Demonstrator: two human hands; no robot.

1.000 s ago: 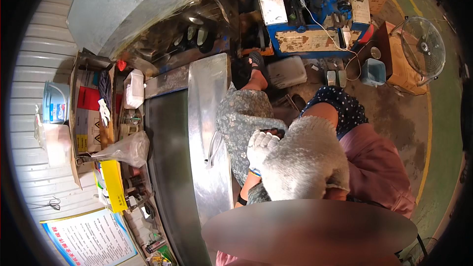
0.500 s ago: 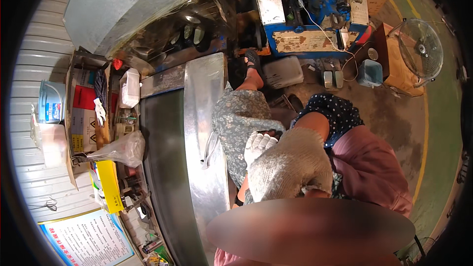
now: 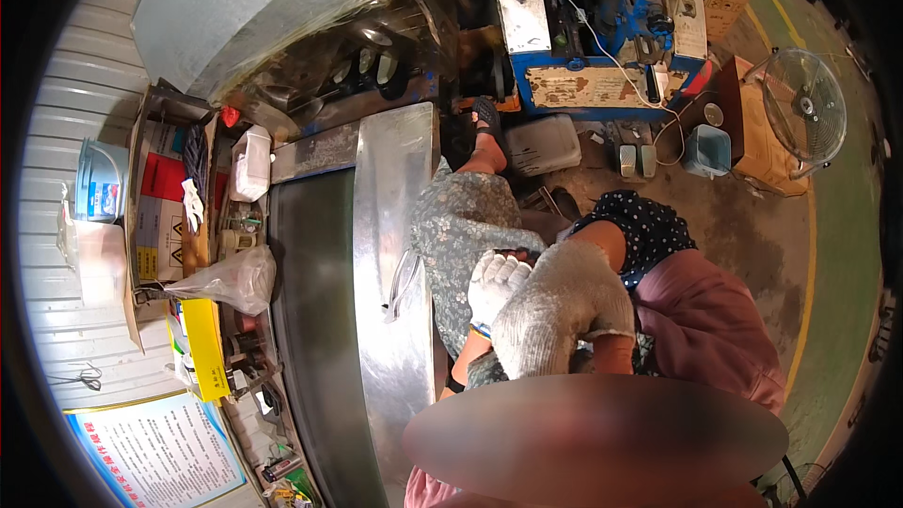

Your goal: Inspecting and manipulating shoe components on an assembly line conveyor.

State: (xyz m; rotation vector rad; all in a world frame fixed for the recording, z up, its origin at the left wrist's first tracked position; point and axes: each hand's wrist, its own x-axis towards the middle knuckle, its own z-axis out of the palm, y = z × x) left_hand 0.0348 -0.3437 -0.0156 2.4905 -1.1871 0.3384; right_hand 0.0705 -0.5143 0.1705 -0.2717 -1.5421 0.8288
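My left hand point(image 3: 497, 290), in a white knit glove, rests over my lap by the grey floral cloth point(image 3: 461, 216). Its fingers are curled in, and whatever lies under them is hidden. Raised close to the camera, my right hand point(image 3: 564, 306) wears a worn, off-white knit glove. A bare thumb seems to stick out of it. A blurred patch along the lower edge covers the fingertips, so what they touch does not show. Left of my lap, a thin curved shiny piece point(image 3: 403, 287) lies on the metal tabletop point(image 3: 381, 198).
A dark belt-like strip point(image 3: 315, 320) runs along the metal table. Beyond stands a blue machine point(image 3: 602, 85) with a white cable. At right are a fan point(image 3: 804, 108), a carton point(image 3: 767, 150) and a blue-grey bin point(image 3: 707, 150). A yellow box point(image 3: 204, 348) is at left.
My right hand has turned and drawn in slightly to the right, showing more of the bare thumb and of my left wrist. The left hand stays nearly still. The view has shifted slightly.
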